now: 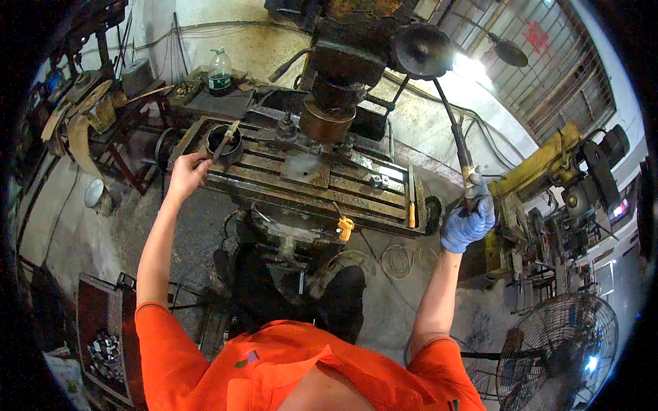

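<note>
My bare left hand [188, 177] is closed at the left end of the machine table, its fingertips pinching the lower end of a brush [225, 141]. The brush lies slanted across a dark round pot [238, 146] that stands on the slotted metal table [349, 195]. On the right, my right hand [470, 218], in a blue-grey glove, is wrapped round the end of a long machine lever [458, 130]. Between the hands, the dark spindle head [329, 118] stands over a flat metal workpiece [301, 170], with a whitish haze around it.
A small metal block [378, 181] and a yellow-handled tool [412, 214] lie on the table's right part. An orange air gun [345, 229] hangs at its front edge. A green-labelled bottle [220, 72] stands behind left. A large fan [558, 353] stands at lower right.
</note>
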Demonstrator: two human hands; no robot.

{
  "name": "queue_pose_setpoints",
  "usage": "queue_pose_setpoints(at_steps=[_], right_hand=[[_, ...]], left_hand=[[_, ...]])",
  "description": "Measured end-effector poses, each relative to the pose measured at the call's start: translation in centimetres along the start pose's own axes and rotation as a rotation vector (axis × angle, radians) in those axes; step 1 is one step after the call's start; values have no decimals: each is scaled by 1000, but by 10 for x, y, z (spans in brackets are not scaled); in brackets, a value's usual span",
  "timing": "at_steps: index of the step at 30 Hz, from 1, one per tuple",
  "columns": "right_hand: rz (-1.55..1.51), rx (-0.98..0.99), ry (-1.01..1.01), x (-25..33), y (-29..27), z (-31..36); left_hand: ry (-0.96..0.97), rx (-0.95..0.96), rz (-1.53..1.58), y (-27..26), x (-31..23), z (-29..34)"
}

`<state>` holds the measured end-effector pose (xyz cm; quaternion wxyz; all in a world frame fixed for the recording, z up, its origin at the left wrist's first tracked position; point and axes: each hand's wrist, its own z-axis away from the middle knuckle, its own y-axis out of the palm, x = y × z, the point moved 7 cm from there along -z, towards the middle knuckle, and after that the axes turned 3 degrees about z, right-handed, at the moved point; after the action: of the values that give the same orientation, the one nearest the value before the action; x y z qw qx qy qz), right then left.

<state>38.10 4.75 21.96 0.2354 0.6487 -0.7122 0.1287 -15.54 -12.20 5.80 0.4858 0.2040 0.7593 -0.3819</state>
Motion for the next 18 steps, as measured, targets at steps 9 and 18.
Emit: queue_pose_setpoints(at_steps=[9,18], right_hand=[[35,-33,-3,0,8,3],[329,189,-201,-22,-36,-25]], left_hand=[[-13,-72,-51,-37,1,9],[-102,-180,-377,-175,27,108]])
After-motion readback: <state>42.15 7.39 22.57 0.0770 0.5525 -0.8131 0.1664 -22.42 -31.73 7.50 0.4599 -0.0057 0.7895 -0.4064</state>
